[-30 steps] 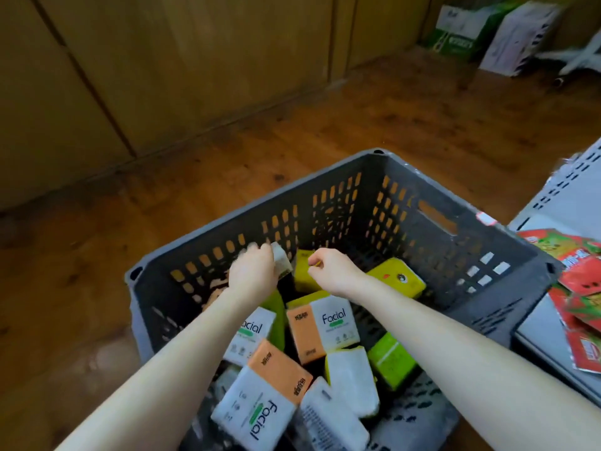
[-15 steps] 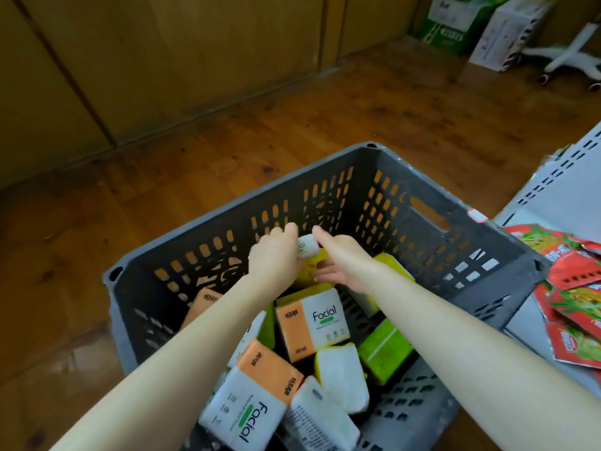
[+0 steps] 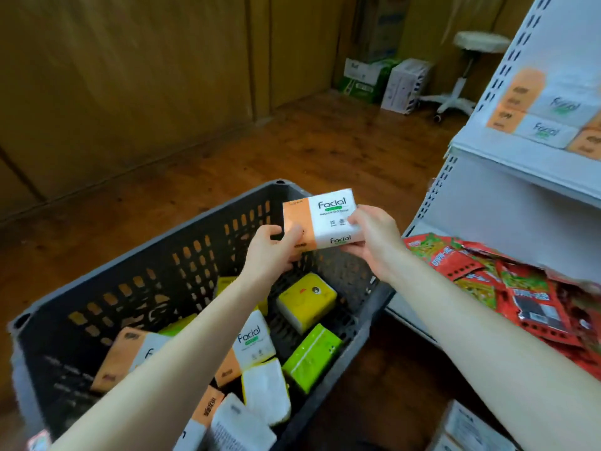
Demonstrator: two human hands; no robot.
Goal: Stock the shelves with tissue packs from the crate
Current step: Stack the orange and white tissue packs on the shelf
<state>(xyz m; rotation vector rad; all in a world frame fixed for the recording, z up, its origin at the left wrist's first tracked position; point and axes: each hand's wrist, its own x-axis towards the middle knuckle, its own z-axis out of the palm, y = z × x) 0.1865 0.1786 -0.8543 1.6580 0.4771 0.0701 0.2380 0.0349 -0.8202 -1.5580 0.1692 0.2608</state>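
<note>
Orange and white, the tissue pack (image 3: 325, 219) marked "Facial" is held in the air over the far right corner of the grey crate (image 3: 156, 278), clear of the packs lying inside. The left hand (image 3: 271, 252) grips its orange end, with the thumb on the front face and the other fingers curled round the edge, mostly hidden. The right hand (image 3: 374, 236) grips the white end, with the thumb on the front near the lower edge and the fingers curled beneath. Both hands are closed round the pack.

Below them in the crate lie a yellow pack (image 3: 305, 301), a green pack (image 3: 312, 356), a white pack (image 3: 266, 390) and more orange-and-white packs (image 3: 250, 343). Just right of the crate stands a white shelf unit (image 3: 520, 164). Its upper shelf bears blurred shelved packs (image 3: 540, 128) in the same colours, and its lower shelf holds a heap of red snack packets (image 3: 507, 288). The floor (image 3: 292, 151) is brown wood.
</note>
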